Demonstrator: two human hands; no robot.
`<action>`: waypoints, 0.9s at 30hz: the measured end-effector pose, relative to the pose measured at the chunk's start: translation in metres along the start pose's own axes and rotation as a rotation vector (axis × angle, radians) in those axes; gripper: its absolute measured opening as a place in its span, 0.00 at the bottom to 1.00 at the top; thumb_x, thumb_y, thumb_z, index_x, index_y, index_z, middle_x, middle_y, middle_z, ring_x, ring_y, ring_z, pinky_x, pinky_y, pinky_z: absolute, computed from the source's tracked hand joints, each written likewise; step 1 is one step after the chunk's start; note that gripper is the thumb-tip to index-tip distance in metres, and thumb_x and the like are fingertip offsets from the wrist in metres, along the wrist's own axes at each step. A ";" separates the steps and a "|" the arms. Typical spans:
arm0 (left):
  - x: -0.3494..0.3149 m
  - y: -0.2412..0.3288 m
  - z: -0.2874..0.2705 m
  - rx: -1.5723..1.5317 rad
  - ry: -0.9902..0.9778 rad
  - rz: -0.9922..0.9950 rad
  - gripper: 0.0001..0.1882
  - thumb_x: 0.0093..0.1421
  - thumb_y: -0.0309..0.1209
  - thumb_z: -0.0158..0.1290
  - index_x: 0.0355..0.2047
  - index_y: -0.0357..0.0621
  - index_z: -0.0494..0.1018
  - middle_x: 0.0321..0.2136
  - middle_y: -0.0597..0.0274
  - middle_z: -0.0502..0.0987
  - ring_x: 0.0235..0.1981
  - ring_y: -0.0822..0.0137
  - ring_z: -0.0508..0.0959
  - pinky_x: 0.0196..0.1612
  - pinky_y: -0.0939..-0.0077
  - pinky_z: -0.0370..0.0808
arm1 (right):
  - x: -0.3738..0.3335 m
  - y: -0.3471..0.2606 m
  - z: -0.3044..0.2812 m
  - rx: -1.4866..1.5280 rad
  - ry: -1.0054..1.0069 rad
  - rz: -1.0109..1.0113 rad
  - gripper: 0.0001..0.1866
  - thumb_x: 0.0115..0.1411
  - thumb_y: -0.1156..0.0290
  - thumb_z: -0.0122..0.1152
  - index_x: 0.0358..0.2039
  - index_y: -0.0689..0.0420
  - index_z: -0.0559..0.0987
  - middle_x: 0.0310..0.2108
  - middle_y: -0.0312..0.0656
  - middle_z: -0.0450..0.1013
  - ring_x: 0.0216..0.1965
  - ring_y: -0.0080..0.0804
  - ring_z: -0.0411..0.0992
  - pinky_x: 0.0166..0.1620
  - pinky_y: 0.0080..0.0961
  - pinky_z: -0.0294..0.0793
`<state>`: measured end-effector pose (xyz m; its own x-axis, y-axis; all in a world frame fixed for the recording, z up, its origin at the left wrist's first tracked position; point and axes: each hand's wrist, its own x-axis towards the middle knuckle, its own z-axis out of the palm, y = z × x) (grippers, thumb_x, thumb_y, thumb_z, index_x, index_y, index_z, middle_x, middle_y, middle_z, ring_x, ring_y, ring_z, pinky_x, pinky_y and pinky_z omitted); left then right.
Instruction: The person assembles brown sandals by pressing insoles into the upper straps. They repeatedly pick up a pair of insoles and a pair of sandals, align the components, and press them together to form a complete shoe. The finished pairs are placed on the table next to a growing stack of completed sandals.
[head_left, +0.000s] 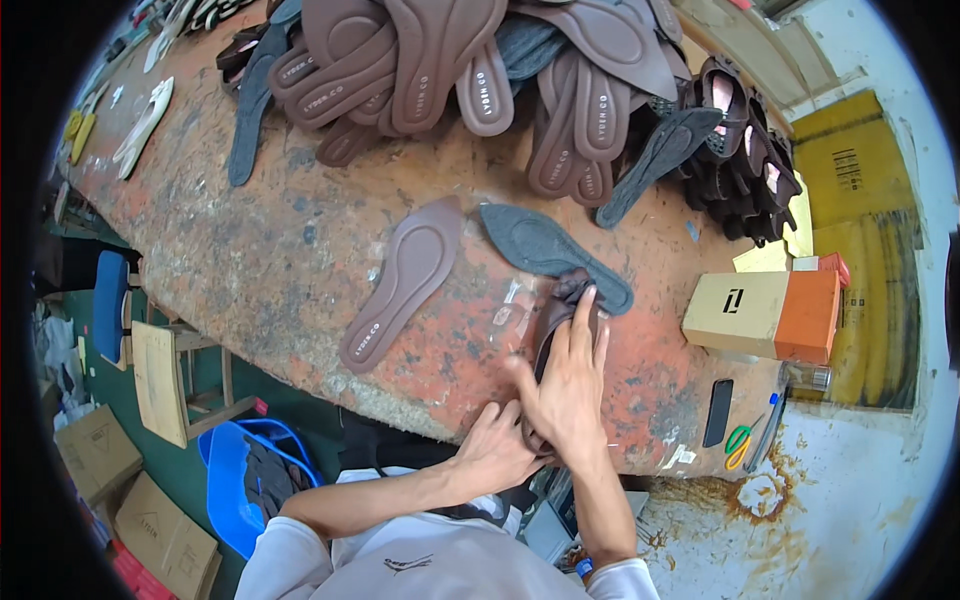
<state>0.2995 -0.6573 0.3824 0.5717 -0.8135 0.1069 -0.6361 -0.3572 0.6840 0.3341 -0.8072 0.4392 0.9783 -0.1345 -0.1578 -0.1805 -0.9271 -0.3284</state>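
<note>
A dark brown shoe (546,340) with a gathered toe lies at the table's front edge, toe pointing away from me. My left hand (500,447) is closed at its heel end, fingers curled in. Over the shoe, my right hand (570,385) lies with fingers stretched toward the toe and thumb apart on the left side; it covers much of the shoe. Just beyond the toe is a grey insole (545,245), underside up by its look. To the left, apart from both hands, a brown insole (405,285) rests face up.
Brown insoles (430,60) pile up at the back, with finished-looking dark shoes (735,150) on the right. Also right are a cardboard shoebox (735,312), a phone (718,412), scissors (738,445) and pens (768,430). A blue tub (225,480) and wooden stool (160,380) stand left, below the table.
</note>
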 end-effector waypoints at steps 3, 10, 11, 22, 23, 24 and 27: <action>-0.011 -0.012 0.009 0.168 0.023 0.060 0.15 0.60 0.41 0.63 0.42 0.46 0.85 0.37 0.51 0.82 0.46 0.46 0.77 0.52 0.47 0.69 | -0.025 -0.019 0.006 0.037 0.087 -0.042 0.56 0.66 0.38 0.64 0.72 0.80 0.61 0.79 0.74 0.46 0.81 0.66 0.49 0.79 0.67 0.44; -0.007 -0.002 0.003 0.100 -0.021 -0.024 0.20 0.68 0.51 0.61 0.48 0.50 0.82 0.42 0.60 0.80 0.45 0.54 0.77 0.43 0.55 0.68 | 0.014 -0.008 0.008 -0.134 -0.011 0.033 0.48 0.71 0.38 0.55 0.65 0.80 0.67 0.64 0.72 0.68 0.72 0.66 0.62 0.81 0.66 0.35; -0.003 0.001 0.005 0.097 -0.030 -0.033 0.21 0.68 0.51 0.61 0.50 0.50 0.82 0.43 0.61 0.80 0.45 0.54 0.76 0.43 0.55 0.68 | 0.014 -0.002 0.013 -0.172 0.029 -0.011 0.49 0.72 0.38 0.54 0.66 0.80 0.67 0.65 0.73 0.68 0.72 0.66 0.62 0.81 0.65 0.35; -0.082 -0.017 -0.141 0.243 0.566 0.083 0.17 0.53 0.35 0.66 0.42 0.41 0.87 0.51 0.54 0.88 0.40 0.62 0.86 0.41 0.60 0.80 | 0.009 -0.040 -0.033 0.461 0.136 -0.414 0.26 0.62 0.66 0.68 0.61 0.59 0.82 0.61 0.50 0.81 0.68 0.59 0.73 0.75 0.62 0.61; -0.095 -0.032 -0.160 0.315 0.562 -0.010 0.19 0.50 0.34 0.67 0.43 0.39 0.87 0.54 0.51 0.86 0.40 0.58 0.86 0.40 0.56 0.79 | 0.024 -0.068 -0.031 0.377 0.243 -0.470 0.28 0.61 0.68 0.67 0.62 0.58 0.82 0.62 0.50 0.80 0.70 0.57 0.72 0.76 0.62 0.60; -0.091 -0.048 -0.187 0.468 0.556 0.026 0.20 0.49 0.30 0.67 0.44 0.39 0.87 0.56 0.48 0.85 0.41 0.53 0.85 0.42 0.53 0.79 | 0.041 -0.090 -0.018 0.152 0.256 -0.553 0.28 0.59 0.71 0.66 0.62 0.57 0.82 0.63 0.49 0.79 0.71 0.54 0.71 0.77 0.61 0.59; -0.107 -0.103 -0.217 0.387 0.548 -0.322 0.18 0.57 0.26 0.64 0.48 0.36 0.86 0.57 0.49 0.85 0.54 0.41 0.83 0.68 0.46 0.71 | 0.094 -0.109 0.063 0.015 0.293 -0.783 0.28 0.59 0.76 0.61 0.62 0.56 0.82 0.65 0.48 0.77 0.73 0.47 0.68 0.79 0.62 0.54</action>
<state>0.4163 -0.4344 0.4573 0.8728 -0.3319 0.3578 -0.4726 -0.7580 0.4496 0.4394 -0.6967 0.4016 0.8078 0.4595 0.3692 0.5635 -0.7859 -0.2547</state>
